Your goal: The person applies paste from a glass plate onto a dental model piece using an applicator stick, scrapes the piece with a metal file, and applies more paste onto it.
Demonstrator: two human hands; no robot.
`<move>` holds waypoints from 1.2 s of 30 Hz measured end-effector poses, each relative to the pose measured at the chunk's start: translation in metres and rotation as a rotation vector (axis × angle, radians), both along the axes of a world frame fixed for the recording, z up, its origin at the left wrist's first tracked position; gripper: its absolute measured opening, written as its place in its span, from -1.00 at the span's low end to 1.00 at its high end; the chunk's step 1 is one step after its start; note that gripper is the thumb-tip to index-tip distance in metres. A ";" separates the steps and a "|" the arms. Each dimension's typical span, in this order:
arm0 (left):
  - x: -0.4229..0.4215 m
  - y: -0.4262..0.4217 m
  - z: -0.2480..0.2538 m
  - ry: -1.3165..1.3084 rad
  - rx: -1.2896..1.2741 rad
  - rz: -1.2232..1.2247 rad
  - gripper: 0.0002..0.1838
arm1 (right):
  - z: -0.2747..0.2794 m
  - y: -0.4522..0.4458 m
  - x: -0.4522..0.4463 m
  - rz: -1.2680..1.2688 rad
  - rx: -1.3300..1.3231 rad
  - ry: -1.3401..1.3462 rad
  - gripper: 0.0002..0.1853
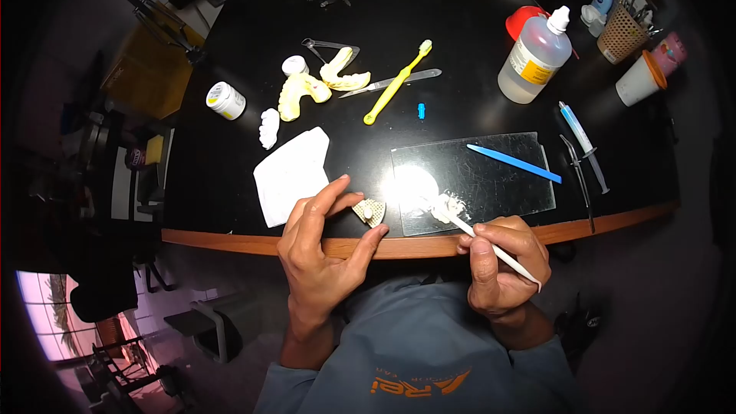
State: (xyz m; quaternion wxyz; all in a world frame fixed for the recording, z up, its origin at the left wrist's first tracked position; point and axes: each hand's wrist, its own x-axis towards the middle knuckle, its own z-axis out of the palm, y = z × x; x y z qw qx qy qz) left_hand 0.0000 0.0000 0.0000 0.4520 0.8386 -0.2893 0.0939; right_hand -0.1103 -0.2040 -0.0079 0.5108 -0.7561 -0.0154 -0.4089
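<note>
"So, what's in the right hand's [510, 264] grip?"
"The white stick [464, 227], held closed, its tip at the white paste [447, 207] on the glass [527, 203]."
"And the left hand [320, 261]?"
"Thumb and fingers flank the mesh piece [376, 209] near the tabletop's [349, 157] edge; I can't tell if they pinch it. Paper [295, 172] lies just beside."

The right hand [506, 264] holds a white stick [498, 251], its tip at the white paste [447, 207] on the glass plate [491, 184]; the left hand [326, 249] is at a small perforated piece [370, 213], beside the paper [293, 172]
</note>
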 end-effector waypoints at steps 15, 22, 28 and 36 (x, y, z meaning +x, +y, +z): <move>0.005 0.051 0.007 -0.040 -0.108 0.158 -0.53 | 0.005 0.022 0.015 0.148 -0.092 -0.030 -0.80; 0.039 0.056 0.005 -0.047 0.050 0.129 -0.81 | -0.001 0.051 0.028 0.192 -0.180 -0.072 -0.79; 0.040 0.056 0.010 0.071 0.003 0.173 -0.88 | -0.002 0.065 0.035 0.215 -0.166 -0.087 -0.76; 0.038 0.059 0.003 0.004 -0.054 0.165 -0.90 | 0.004 0.079 0.047 0.173 -0.253 -0.119 -0.73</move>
